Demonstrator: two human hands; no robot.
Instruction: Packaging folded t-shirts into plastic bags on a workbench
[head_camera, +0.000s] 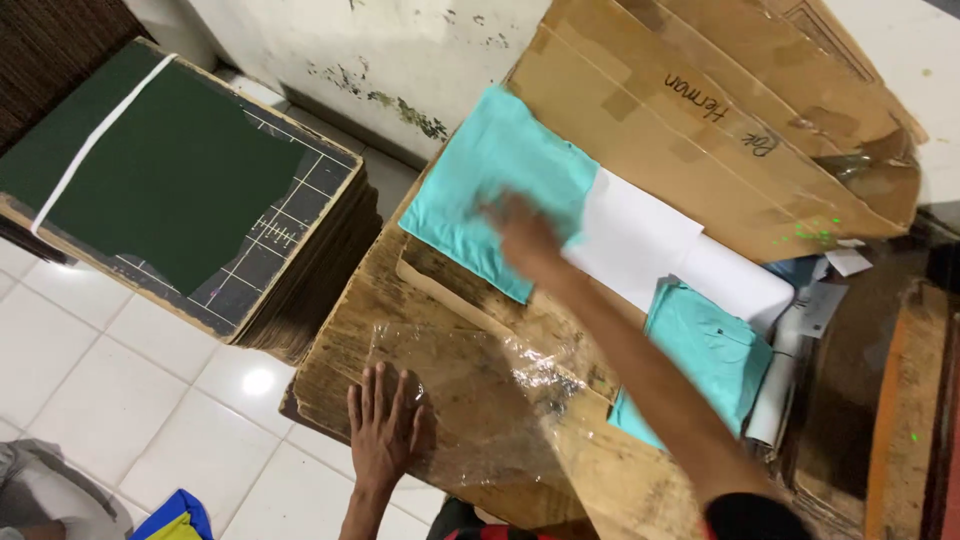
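My right hand (525, 238), blurred by motion, reaches out over a folded turquoise cloth (490, 180) that lies on a cardboard surface; whether it grips the cloth I cannot tell. A white sheet (640, 235) lies partly under the cloth's right edge. My left hand (382, 425) lies flat, fingers spread, on a clear plastic bag (480, 400) spread over a stack of brown cardboard (340, 340). It holds nothing. A second turquoise garment (705, 350) lies to the right of my right forearm.
A stack of boards topped by a dark green sheet with a white band (170, 170) stands at the left. Large flattened cardboard boxes (720, 110) lean at the upper right. White floor tiles (110, 400) show at lower left, with a blue and yellow item (172, 515).
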